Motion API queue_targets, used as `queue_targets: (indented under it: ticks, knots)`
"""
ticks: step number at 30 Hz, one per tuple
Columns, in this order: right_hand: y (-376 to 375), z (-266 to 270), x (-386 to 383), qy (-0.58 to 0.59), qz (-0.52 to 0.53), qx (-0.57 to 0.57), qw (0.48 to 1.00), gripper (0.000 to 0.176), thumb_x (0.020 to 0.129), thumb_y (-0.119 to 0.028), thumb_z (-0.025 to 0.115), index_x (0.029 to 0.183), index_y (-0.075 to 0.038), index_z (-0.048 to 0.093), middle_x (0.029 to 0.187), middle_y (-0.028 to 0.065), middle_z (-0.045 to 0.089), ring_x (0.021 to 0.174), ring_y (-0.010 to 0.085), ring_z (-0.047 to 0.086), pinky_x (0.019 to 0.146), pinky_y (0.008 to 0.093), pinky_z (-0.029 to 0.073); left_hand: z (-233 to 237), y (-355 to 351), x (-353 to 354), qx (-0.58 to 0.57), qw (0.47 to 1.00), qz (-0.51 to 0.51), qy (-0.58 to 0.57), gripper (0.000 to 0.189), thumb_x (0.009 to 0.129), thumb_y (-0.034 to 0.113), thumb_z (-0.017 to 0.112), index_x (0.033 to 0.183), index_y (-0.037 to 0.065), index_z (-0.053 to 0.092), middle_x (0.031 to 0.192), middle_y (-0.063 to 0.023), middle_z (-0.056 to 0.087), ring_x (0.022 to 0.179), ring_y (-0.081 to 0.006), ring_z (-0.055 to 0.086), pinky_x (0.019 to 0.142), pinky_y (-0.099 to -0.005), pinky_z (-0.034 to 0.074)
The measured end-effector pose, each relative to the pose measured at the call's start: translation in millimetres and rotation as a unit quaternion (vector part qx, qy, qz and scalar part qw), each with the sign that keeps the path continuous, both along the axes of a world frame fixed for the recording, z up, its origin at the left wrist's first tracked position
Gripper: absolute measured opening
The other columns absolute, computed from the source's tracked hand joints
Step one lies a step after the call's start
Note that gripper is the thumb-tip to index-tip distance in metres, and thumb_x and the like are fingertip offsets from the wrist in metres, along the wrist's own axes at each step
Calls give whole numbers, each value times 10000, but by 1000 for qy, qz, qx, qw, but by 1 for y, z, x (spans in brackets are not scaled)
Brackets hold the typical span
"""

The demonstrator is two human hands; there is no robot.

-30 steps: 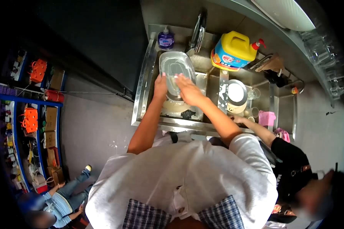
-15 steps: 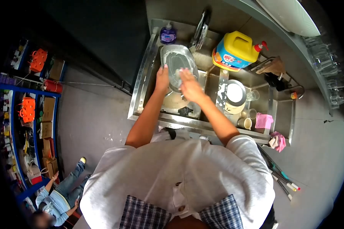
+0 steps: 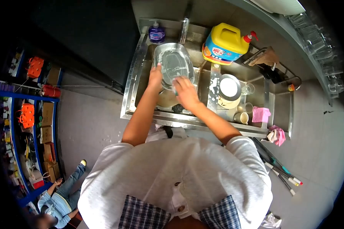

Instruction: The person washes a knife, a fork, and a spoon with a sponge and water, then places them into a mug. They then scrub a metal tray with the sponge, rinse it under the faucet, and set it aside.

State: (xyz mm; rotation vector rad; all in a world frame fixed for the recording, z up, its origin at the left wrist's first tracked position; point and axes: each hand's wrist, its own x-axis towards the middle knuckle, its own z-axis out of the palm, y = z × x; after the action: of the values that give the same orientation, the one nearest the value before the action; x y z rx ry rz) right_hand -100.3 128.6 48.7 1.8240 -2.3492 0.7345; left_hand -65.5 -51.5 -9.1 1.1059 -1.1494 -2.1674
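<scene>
An oval metal tray (image 3: 174, 63), streaked with white suds, is tilted over the left basin of the sink. My left hand (image 3: 155, 78) grips its left edge, thumb on the upper face. At the tray's lower edge, my right hand (image 3: 185, 92) has its fingers curled over a pale, sponge-like piece (image 3: 174, 87), mostly hidden beneath them. Under the tray, a beige round dish (image 3: 166, 100) is partly covered. A dark mesh scrubber (image 3: 177, 108) lies near the basin's front wall.
Behind the tray are a purple soap bottle (image 3: 156, 33), a faucet (image 3: 185, 24) and a yellow detergent jug (image 3: 226, 44). Stacked plates (image 3: 230, 87), glasses (image 3: 248, 89), a cup (image 3: 241, 118) and a pink cloth (image 3: 261, 114) occupy the right side. A person (image 3: 57, 204) is at lower left.
My right hand has slid from the tray's middle down to its lower edge. The tray has turned slightly, and the whole view has shifted a little.
</scene>
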Motion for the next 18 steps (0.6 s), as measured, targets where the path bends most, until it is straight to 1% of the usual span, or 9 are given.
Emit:
queue_targets:
  ticks: [1,2,5,6,10,13,14,17,18]
  knots:
    - [-3,-1,8,-30,5,-25,999,408,656,-37,600,1060,-28,549,1119,129,506,1104,316,466,958,424,371,-2,2,-2,-2,1000,-22,8,431,944,323,437,1172,-38,488,1051,-140,583,917,-236,560,823,-352,443]
    - [-8,-4,15,13,-11,-98,995,300,628,-23,582,925,-58,575,974,95,510,979,287,496,835,402,416,6,5,-1,-4,999,-44,15,423,943,322,439,1163,-34,497,1041,-139,587,914,-238,561,823,-352,442]
    - [5,-10,2,67,0,-84,994,227,636,-54,579,862,-71,573,868,73,490,881,265,494,744,368,421,12,5,0,36,997,-71,3,391,943,309,439,1137,-20,522,1028,-136,602,907,-247,579,809,-374,462]
    - [11,-7,-8,94,12,-72,993,172,641,-82,569,813,-85,561,786,57,452,796,247,474,681,347,406,10,3,1,55,996,-76,-5,388,944,306,438,1139,-19,521,1034,-138,602,909,-248,583,806,-382,468]
    - [27,4,-40,109,109,-63,986,140,641,-100,571,777,-95,544,768,50,445,779,243,478,674,349,404,-12,-13,1,99,987,-130,-3,369,928,292,481,1133,-12,523,1060,-146,599,933,-266,593,792,-410,494]
    - [23,13,-45,83,167,-39,982,312,521,-32,637,817,-82,551,823,69,471,814,257,477,688,351,394,6,-22,1,179,968,-175,9,347,923,256,489,1150,-7,508,1069,-152,596,953,-275,596,794,-432,513]
    - [20,19,-44,88,161,-46,982,277,539,-48,630,800,-85,545,810,61,470,803,250,481,676,348,395,18,-22,3,219,957,-189,16,342,923,240,489,1159,-7,499,1073,-155,595,961,-277,598,792,-442,521]
    - [11,27,-45,102,143,-73,982,219,568,-72,617,770,-91,534,787,47,473,780,236,489,652,341,398,45,-9,18,238,945,-207,89,313,905,148,501,1173,-10,469,1102,-161,572,999,-311,581,798,-505,519]
    - [9,22,-45,101,136,-84,982,229,563,-66,618,774,-91,534,790,48,477,778,237,490,651,340,397,64,4,27,169,945,-254,113,328,877,49,499,1189,-24,429,1126,-171,548,1014,-333,570,791,-539,513]
